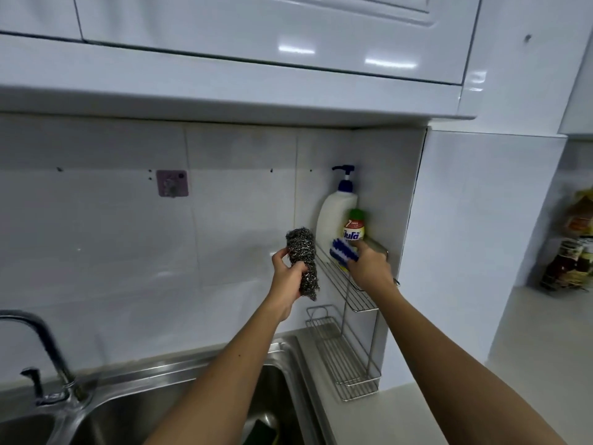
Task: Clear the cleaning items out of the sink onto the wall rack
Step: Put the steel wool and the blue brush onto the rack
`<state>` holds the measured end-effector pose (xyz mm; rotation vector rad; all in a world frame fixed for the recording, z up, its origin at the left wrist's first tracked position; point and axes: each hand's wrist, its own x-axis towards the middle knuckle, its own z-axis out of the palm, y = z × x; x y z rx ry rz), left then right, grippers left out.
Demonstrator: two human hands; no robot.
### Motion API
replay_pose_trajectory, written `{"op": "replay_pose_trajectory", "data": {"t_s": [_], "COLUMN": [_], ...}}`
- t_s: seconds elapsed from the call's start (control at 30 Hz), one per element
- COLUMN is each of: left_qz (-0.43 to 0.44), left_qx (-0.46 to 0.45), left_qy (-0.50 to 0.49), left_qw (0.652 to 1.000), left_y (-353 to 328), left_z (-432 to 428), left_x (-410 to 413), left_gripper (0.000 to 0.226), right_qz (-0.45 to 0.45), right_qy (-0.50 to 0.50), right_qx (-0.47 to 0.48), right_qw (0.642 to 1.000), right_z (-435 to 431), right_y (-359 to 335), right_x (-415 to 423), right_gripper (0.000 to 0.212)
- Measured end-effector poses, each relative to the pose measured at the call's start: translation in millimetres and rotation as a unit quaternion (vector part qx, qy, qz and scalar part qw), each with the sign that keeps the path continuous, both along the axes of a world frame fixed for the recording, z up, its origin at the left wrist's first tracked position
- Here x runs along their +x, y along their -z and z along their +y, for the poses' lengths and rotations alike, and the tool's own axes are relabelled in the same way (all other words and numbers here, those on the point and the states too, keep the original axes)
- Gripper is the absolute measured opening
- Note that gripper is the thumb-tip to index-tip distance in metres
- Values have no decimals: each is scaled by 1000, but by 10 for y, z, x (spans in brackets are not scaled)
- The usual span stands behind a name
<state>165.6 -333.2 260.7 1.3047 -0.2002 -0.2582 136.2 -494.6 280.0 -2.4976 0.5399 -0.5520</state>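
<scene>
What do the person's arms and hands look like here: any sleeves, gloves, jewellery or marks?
Both forearms are bare as far as the frame shows, with no sleeves in view. The left hand and right hand wear no gloves, and no rings, watch or bracelet show. A small dark spot marks the left forearm.

You have two bottles [337, 216] on the rack, one steel scourer [301, 261], one blue brush [343, 254], and possibly one sponge [263, 428] in the sink.

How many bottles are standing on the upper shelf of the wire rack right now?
2: a white pump bottle at the back and a green-capped yellow bottle before it. The right hand may hide others.
</scene>
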Motion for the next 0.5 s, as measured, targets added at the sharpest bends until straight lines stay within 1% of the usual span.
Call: {"op": "replay_pose_trajectory", "data": {"t_s": [0.1, 0.23, 0.33, 0.4, 0.5], "left_qz": [-2, -6, -14, -34, -83], "left_qx": [2, 0, 7, 20, 46], "left_qy": [-2, -3, -12, -22, -32], "left_qw": [1000, 1000, 1000, 999, 995], "left_y": [22, 42, 36, 9, -59], "left_z": [-61, -124, -145, -171, -240], "left_x": [-11, -5, 0, 2, 4], "left_gripper": [53, 52, 51, 52, 54], "right_qz": [61, 116, 171, 171, 110], "right_qy": [4, 18, -5, -26, -15], "right_qx": [-11, -39, -60, -62, -66], "right_qw": [998, 992, 983, 983, 992], "right_z": [34, 61, 48, 12, -40], "right_y": [53, 134, 146, 145, 175], "right_x": [25, 72, 92, 67, -82], "right_gripper": [44, 39, 37, 35, 33]}}
